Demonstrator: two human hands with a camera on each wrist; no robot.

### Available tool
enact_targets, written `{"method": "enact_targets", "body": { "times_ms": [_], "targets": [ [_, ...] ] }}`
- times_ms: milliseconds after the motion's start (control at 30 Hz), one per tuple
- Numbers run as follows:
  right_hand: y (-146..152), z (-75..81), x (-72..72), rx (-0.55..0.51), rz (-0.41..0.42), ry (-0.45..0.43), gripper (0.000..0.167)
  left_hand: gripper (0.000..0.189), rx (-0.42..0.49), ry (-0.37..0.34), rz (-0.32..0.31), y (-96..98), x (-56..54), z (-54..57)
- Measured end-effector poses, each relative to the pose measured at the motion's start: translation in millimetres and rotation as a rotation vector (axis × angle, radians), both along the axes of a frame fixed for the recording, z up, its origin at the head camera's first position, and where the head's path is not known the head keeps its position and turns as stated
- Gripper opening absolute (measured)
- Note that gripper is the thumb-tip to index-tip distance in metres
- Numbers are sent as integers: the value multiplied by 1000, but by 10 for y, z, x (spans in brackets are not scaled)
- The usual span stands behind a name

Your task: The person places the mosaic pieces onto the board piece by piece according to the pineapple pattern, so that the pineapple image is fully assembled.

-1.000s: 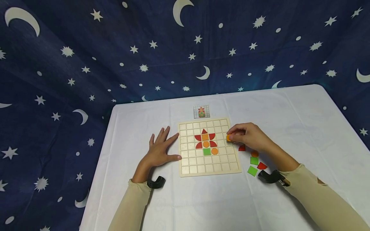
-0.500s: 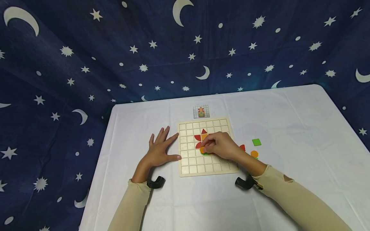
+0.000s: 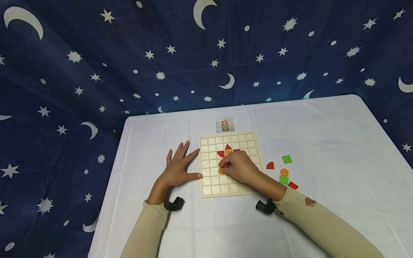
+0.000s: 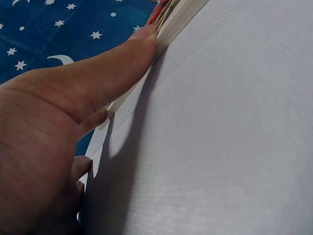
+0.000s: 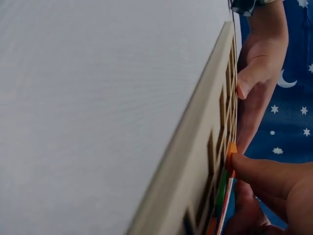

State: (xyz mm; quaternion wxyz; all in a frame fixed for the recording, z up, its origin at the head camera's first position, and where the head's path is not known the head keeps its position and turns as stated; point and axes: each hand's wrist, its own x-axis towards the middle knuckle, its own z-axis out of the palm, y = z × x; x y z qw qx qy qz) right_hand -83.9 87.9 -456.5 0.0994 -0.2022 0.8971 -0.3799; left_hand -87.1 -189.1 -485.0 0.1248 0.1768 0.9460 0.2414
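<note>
A wooden grid board point(image 3: 209, 190) lies on the white table, with red, orange and green tiles set in its cells. My right hand point(image 3: 240, 166) pinches an orange round tile point(image 3: 221, 171) between thumb and fingers, at a cell just left of the middle column; the hand hides several tiles behind it. In the right wrist view the orange tile point(image 5: 231, 155) stands tilted at the board's surface, beside a green tile point(image 5: 221, 193). My left hand point(image 3: 177, 168) lies spread at the board's left edge, its thumb point(image 4: 139, 41) touching the side.
Right of the board lie loose tiles: a red quarter-circle point(image 3: 270, 165), green squares point(image 3: 286, 159), an orange circle point(image 3: 284, 172) and another red piece point(image 3: 293, 185). A small pattern card point(image 3: 225, 124) sits behind the board. A dark starry cloth point(image 3: 180, 53) hangs beyond the table.
My right hand has carried the orange round tile leftward from the board's right edge to a cell left of the middle column. The left hand has stayed put.
</note>
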Motion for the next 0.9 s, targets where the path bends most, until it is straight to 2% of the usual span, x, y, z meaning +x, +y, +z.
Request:
{"method": "enact_targets", "body": {
  "times_ms": [300,900],
  "targets": [
    [44,-7,11,87,3,38,13,96,19,16,-1,1,12,4],
    [101,6,29,98,-10,38,10,97,23,18,6,9,25,10]
  ]
}}
